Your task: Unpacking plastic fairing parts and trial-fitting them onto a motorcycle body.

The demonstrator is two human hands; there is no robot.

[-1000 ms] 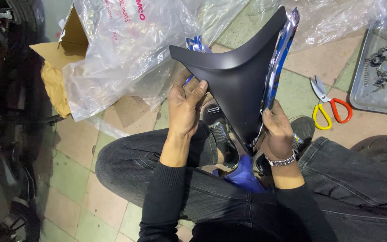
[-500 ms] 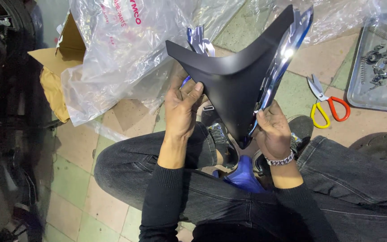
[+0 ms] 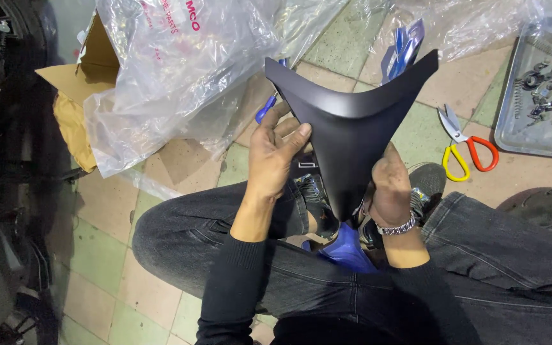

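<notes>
A matt black, Y-shaped plastic panel point(image 3: 347, 121) stands upright over my lap, its narrow end pointing down. My left hand point(image 3: 275, 152) grips its left edge, thumb on the front face. My right hand point(image 3: 388, 191), with a metal bracelet on the wrist, holds the narrow lower right side. A shiny blue panel point(image 3: 404, 48) sticks out behind the black one at the top, and more blue plastic point(image 3: 346, 250) shows below it between my legs.
Crumpled clear plastic bags point(image 3: 180, 76) and an open cardboard box point(image 3: 75, 96) lie at the upper left. Scissors with one red and one yellow handle point(image 3: 464, 144) rest on the tiles. A metal tray of small parts point(image 3: 544, 89) sits upper right. Dark machine parts point(image 3: 1, 160) line the left.
The black panel has turned so its broad face is toward me, and the blue panel behind it is now mostly covered. Both hands kept their hold.
</notes>
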